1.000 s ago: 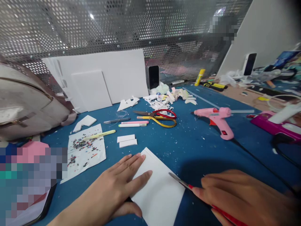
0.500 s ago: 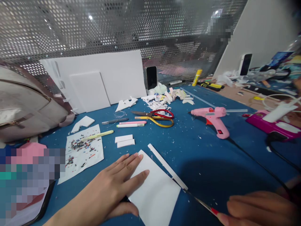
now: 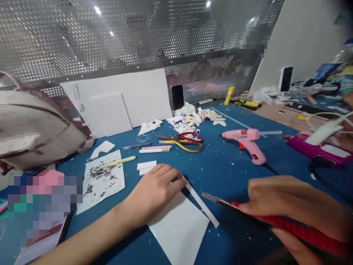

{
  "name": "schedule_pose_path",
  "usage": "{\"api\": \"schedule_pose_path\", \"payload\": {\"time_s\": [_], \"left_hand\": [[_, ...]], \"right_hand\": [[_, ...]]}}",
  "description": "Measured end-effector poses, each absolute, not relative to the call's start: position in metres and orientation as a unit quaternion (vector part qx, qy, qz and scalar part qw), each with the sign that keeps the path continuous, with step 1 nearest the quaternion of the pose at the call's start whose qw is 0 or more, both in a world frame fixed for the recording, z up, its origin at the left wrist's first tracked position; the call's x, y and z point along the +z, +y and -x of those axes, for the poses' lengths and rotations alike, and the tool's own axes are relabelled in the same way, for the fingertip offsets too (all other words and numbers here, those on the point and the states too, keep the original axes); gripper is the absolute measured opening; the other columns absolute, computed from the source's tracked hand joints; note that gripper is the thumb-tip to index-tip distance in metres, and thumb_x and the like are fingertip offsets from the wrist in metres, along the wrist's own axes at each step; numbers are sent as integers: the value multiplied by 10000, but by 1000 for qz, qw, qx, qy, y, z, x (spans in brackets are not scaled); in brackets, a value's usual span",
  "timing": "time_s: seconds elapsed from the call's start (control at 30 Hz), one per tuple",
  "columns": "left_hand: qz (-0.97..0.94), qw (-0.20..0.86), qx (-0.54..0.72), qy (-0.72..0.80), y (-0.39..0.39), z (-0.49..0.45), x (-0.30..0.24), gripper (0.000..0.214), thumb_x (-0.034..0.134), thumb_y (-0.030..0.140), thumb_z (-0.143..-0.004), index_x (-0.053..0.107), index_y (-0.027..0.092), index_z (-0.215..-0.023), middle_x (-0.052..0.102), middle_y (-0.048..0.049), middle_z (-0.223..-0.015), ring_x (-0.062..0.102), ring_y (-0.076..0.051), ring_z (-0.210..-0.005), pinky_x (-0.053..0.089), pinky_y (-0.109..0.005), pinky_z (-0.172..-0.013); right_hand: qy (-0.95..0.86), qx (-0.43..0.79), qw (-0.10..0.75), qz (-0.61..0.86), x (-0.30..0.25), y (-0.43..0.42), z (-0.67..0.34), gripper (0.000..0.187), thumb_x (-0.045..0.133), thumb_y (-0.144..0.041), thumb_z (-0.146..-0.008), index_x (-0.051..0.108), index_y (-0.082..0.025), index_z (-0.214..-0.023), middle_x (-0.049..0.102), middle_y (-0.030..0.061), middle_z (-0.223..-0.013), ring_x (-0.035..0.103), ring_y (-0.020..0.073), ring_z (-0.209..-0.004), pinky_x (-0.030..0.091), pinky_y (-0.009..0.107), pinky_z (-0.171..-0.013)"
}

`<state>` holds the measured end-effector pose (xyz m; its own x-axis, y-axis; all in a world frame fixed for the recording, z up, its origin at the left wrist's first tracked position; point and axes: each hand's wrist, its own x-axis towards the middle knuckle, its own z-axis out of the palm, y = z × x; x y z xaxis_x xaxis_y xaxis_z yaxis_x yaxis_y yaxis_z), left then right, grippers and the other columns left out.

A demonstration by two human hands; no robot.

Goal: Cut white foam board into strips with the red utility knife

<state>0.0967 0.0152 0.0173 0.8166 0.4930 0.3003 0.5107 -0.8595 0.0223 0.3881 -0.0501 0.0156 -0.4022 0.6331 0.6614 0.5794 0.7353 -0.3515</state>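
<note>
A white foam sheet [image 3: 179, 228] lies on the blue mat in front of me. My left hand [image 3: 153, 195] rests on its far end with the fingers curled down, tips touching the top of a thin white strip [image 3: 202, 205] that lies cut off along the sheet's right edge. My right hand [image 3: 292, 213] is closed round a red-handled craft knife [image 3: 278, 222], whose blade points left and hovers just right of the strip.
Two small white blocks [image 3: 146, 167], pens, scissors [image 3: 183, 139] and paper scraps lie beyond. A pink glue gun [image 3: 246, 141] with its cable sits at right. A beige bag [image 3: 35, 129] is at left, white boards [image 3: 121, 101] lean on the perforated wall.
The knife finished its cut toward me, freeing the strip, then my right hand lifted it back up. My left hand slid forward and curled its fingers at the strip's top.
</note>
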Motion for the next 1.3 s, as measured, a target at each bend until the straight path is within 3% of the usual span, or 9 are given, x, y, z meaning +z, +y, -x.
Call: {"api": "schedule_pose_path", "payload": {"time_s": [0.13, 0.27, 0.4, 0.53, 0.63, 0.7, 0.77, 0.97, 1.3], "left_hand": [[966, 16, -137, -219, 39, -115, 8, 177, 523, 198, -1023, 698, 171, -1024, 705, -84, -1110, 633, -241, -966, 505, -388, -853], [965, 7, -154, -212, 46, -118, 11, 241, 485, 225, -1043, 676, 155, -914, 721, -81, -1017, 630, -225, -912, 484, -378, -848], [943, -61, -215, -247, 36, -101, 24, 207, 476, 167, -1034, 671, 152, -966, 734, -78, -942, 639, -211, -869, 484, -368, -821], [822, -241, -354, -376, 19, -78, 30, 75, 648, 185, -934, 715, 186, -968, 748, -63, -937, 664, -194, -842, 511, -312, -767], [669, -399, -425, -461, 9, -65, 28, 101, 741, 251, -852, 737, 185, -928, 729, -41, -834, 641, -159, -704, 510, -268, -667], [598, -459, -457, -472, 5, -59, 24, 146, 775, 277, -815, 738, 171, -909, 688, -15, -740, 588, -122, -615, 481, -237, -610], [559, -476, -484, -476, 2, -55, 19, 165, 803, 279, -789, 739, 160, -883, 662, -3, -700, 555, -102, -594, 457, -217, -593], [503, -508, -523, -464, -8, -46, 6, 200, 846, 296, -759, 747, 139, -832, 664, -18, -705, 543, -103, -605, 439, -213, -582], [453, -608, -523, -389, -15, -37, 1, 263, 869, 334, -759, 732, 140, -873, 645, -3, -701, 544, -88, -620, 414, -185, -603]], "right_hand": [[-840, 40, 428, 331, 34, -36, -370, 174, 448, -285, -988, 613, -271, -934, 554, 26, -649, 562, 233, -598, 400, 387, -560], [-892, 50, 362, 266, 42, -16, -377, 156, 540, -162, -868, 637, -224, -974, 621, 55, -864, 616, 230, -801, 486, 368, -703], [-874, 85, 401, 260, 48, -2, -377, 186, 493, -124, -907, 633, -226, -976, 650, 58, -934, 648, 219, -920, 524, 342, -787], [-834, 183, 419, 308, 56, 9, -362, 180, 474, -173, -995, 628, -253, -945, 658, 10, -806, 634, 141, -700, 508, 252, -628], [-810, 272, 395, 337, 63, 22, -342, 150, 524, -290, -1011, 664, -237, -994, 689, 5, -797, 564, 105, -545, 445, 241, -511], [-805, 316, 370, 340, 66, 34, -324, 179, 574, -348, -980, 692, -214, -993, 720, 24, -823, 595, 123, -593, 435, 248, -511], [-800, 346, 361, 332, 65, 48, -304, 185, 612, -347, -940, 704, -189, -958, 735, 39, -816, 634, 149, -672, 431, 250, -528], [-801, 383, 345, 305, 57, 74, -251, 191, 730, -339, -851, 725, -166, -930, 728, 29, -744, 544, 110, -551, 413, 252, -511], [-816, 369, 368, 251, 63, 70, -231, 128, 647, -285, -917, 640, -178, -846, 661, -4, -731, 519, 97, -576, 410, 247, -549]]}}
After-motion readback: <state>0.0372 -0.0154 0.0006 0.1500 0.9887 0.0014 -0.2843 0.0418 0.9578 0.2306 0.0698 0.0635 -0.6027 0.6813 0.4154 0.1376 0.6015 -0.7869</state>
